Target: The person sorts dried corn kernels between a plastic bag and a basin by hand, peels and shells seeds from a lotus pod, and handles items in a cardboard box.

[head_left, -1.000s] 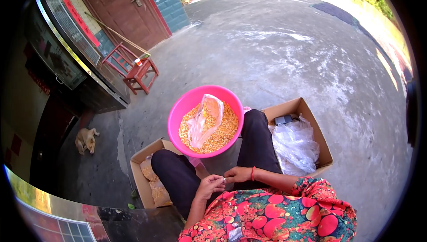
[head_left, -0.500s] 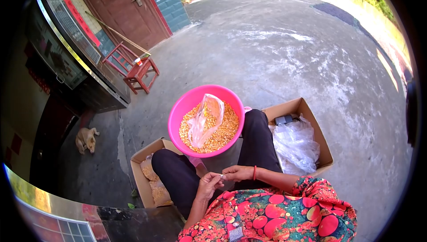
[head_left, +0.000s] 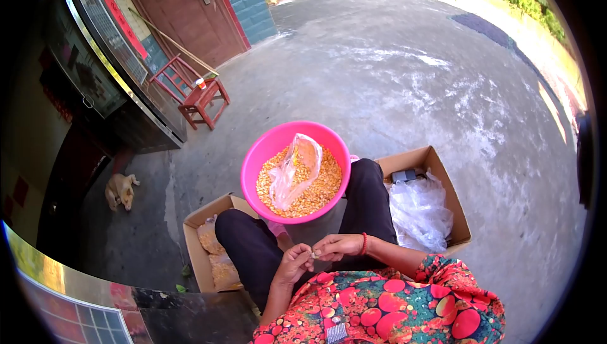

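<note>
My left hand (head_left: 292,265) and my right hand (head_left: 340,247) meet above my lap. Pinched between the fingertips of both is a small whitish piece (head_left: 313,255), too tiny to identify. A red beaded bracelet (head_left: 364,243) circles my right wrist. In front of my knees stands a pink basin (head_left: 330,139) holding loose yellow corn kernels (head_left: 324,187). On top of the kernels lies a clear plastic bag (head_left: 292,178), its opening facing away from me; some kernels show through it.
By my right leg is a cardboard box (head_left: 444,176) with crumpled clear bags (head_left: 420,211) and a dark small device (head_left: 403,176). Another box (head_left: 192,250) on my left holds bags of corn (head_left: 222,271). Further off are a red chair (head_left: 203,99) and a lying dog (head_left: 120,191).
The view has shifted slightly. My hands stay together at the same spot, with the fingers changing position a little around the small piece.
</note>
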`<state>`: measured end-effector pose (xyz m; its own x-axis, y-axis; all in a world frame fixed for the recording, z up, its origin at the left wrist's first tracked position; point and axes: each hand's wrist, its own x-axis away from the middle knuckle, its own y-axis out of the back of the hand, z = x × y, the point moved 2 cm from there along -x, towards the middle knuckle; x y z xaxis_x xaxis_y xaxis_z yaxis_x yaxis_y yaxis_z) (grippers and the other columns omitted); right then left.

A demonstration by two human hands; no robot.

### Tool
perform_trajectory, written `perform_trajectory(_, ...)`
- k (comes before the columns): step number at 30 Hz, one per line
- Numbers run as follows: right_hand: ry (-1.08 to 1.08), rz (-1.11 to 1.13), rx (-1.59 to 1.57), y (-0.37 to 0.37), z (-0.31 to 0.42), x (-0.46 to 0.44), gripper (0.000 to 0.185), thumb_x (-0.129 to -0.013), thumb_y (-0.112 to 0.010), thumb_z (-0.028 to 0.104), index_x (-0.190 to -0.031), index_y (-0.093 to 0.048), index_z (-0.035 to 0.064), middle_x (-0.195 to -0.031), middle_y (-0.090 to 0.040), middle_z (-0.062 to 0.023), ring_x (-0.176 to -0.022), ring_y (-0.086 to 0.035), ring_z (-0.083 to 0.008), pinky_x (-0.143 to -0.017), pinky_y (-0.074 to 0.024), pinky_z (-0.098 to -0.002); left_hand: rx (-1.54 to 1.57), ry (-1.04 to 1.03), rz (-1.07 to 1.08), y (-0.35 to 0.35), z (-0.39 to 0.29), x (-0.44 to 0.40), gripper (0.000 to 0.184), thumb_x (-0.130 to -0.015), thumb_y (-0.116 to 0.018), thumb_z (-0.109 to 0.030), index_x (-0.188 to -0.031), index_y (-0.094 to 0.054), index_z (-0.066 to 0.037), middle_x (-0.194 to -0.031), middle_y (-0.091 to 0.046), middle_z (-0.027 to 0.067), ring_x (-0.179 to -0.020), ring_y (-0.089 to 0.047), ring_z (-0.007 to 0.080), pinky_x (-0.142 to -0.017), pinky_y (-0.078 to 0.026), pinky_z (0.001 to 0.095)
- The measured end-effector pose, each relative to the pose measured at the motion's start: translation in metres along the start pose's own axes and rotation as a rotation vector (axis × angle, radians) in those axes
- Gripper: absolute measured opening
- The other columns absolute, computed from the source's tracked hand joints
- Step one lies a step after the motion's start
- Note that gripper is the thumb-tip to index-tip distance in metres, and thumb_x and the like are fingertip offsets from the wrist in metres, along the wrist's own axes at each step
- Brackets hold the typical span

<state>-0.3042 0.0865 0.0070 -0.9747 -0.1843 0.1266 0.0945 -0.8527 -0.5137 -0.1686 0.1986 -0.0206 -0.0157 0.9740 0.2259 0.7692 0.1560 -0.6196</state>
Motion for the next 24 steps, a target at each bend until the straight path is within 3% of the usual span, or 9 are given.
perform_trajectory(5, 0.018, 0.024, 0.091, -0.013, 0.011, 0.002, 0.030, -0.092, -0.044, 0.031, -0.083, -0.056, 0.0052, -0.061, -0.031, 0.0085, -0.048, -0.025, -0.0016, -0.043, -0.0181, -0.0188, 0.071, -0.104, 0.151, 0.002, -0.006, 0.004, 0.013, -0.086, -0.057, -0.016, -0.088, -0.054, -0.003, -0.068, -0.050, 0.0011, -0.054, -0.044, 0.0056, -0.051, -0.047, 0.0221)
perform_trajectory(7, 0.093, 0.219, -0.049, -0.021, 0.015, 0.004, 0.032, -0.093, -0.043, 0.030, -0.076, -0.051, 0.0042, -0.061, -0.031, 0.0077, -0.049, -0.026, -0.0022, -0.043, -0.0189, -0.0187, 0.178, -0.182, 0.062, 0.029, -0.004, 0.002, 0.014, -0.086, -0.057, -0.017, -0.086, -0.053, -0.003, -0.069, -0.048, 0.0007, -0.055, -0.044, 0.0056, -0.053, -0.048, 0.0218)
perform_trajectory(9, 0.111, 0.196, -0.010, -0.035, 0.038, 0.011, 0.033, -0.093, -0.042, 0.029, -0.072, -0.047, 0.0041, -0.061, -0.031, 0.0068, -0.050, -0.027, -0.0025, -0.044, -0.0194, -0.0187, 0.117, -0.205, -0.127, 0.037, -0.004, -0.005, 0.014, -0.085, -0.058, -0.017, -0.089, -0.055, -0.004, -0.073, -0.053, 0.0017, -0.058, -0.050, 0.0072, -0.055, -0.049, 0.0222)
perform_trajectory(11, 0.233, 0.216, 0.165, -0.052, 0.075, 0.019, 0.034, -0.093, -0.042, 0.030, -0.073, -0.048, 0.0027, -0.061, -0.033, 0.0057, -0.050, -0.029, -0.0045, -0.045, -0.0221, -0.0202, -0.113, -0.068, -0.197, 0.036, 0.007, -0.015, 0.015, -0.085, -0.058, -0.016, -0.093, -0.057, -0.004, -0.079, -0.058, 0.0026, -0.065, -0.055, 0.0087, -0.058, -0.050, 0.0226)
perform_trajectory(13, 0.529, 0.396, 0.461, -0.079, 0.123, 0.029, 0.035, -0.093, -0.041, 0.030, -0.078, -0.049, -0.0007, -0.064, -0.045, -0.0036, -0.057, -0.043, -0.0164, -0.052, -0.0329, -0.0289, -0.414, -0.011, -0.122, 0.037, 0.021, -0.016, 0.016, -0.085, -0.057, -0.014, -0.097, -0.058, -0.004, -0.081, -0.060, 0.0026, -0.069, -0.057, 0.0087, -0.062, -0.051, 0.0236)
perform_trajectory(15, 0.776, 0.581, 0.566, -0.121, 0.170, 0.048, 0.030, -0.091, -0.047, 0.027, -0.082, -0.051, -0.0012, -0.069, -0.050, -0.0096, -0.060, -0.052, -0.0273, -0.054, -0.0383, -0.0359, -0.368, 0.187, -0.201, 0.070, 0.051, -0.030, 0.016, -0.085, -0.056, -0.013, -0.098, -0.058, -0.003, -0.082, -0.060, 0.0035, -0.069, -0.057, 0.0092, -0.063, -0.050, 0.0241)
perform_trajectory(18, 1.039, 0.754, 0.813, -0.159, 0.197, 0.064, 0.030, -0.090, -0.047, 0.027, -0.076, -0.050, 0.0006, -0.064, -0.046, -0.0091, -0.052, -0.047, -0.0259, -0.043, -0.0354, -0.0360, -0.435, 0.163, -0.250, 0.065, 0.045, -0.030, 0.016, -0.086, -0.055, -0.012, -0.098, -0.058, -0.003, -0.083, -0.061, 0.0045, -0.069, -0.057, 0.0099, -0.063, -0.050, 0.0241)
perform_trajectory(19, 1.157, 0.703, 0.703, -0.169, 0.193, 0.065, 0.035, -0.089, -0.047, 0.023, -0.064, -0.039, 0.0003, -0.058, -0.037, -0.0122, -0.052, -0.043, -0.0319, -0.049, -0.0329, -0.0393, -0.440, 0.163, -0.246, 0.060, 0.041, -0.029, 0.016, -0.086, -0.055, -0.012, -0.098, -0.058, -0.003, -0.083, -0.061, 0.0045, -0.069, -0.057, 0.0099, -0.063, -0.050, 0.0241)
perform_trajectory(24, 1.258, 0.700, 0.689, -0.178, 0.190, 0.065, 0.035, -0.089, -0.047, 0.022, -0.062, -0.039, 0.0005, -0.057, -0.037, -0.0119, -0.051, -0.042, -0.0315, -0.048, -0.0324, -0.0391, -0.424, 0.183, -0.272, 0.047, 0.033, -0.022, 0.017, -0.086, -0.054, -0.011, -0.099, -0.058, -0.002, -0.082, -0.061, 0.0058, -0.068, -0.057, 0.0103, -0.061, -0.051, 0.0238)
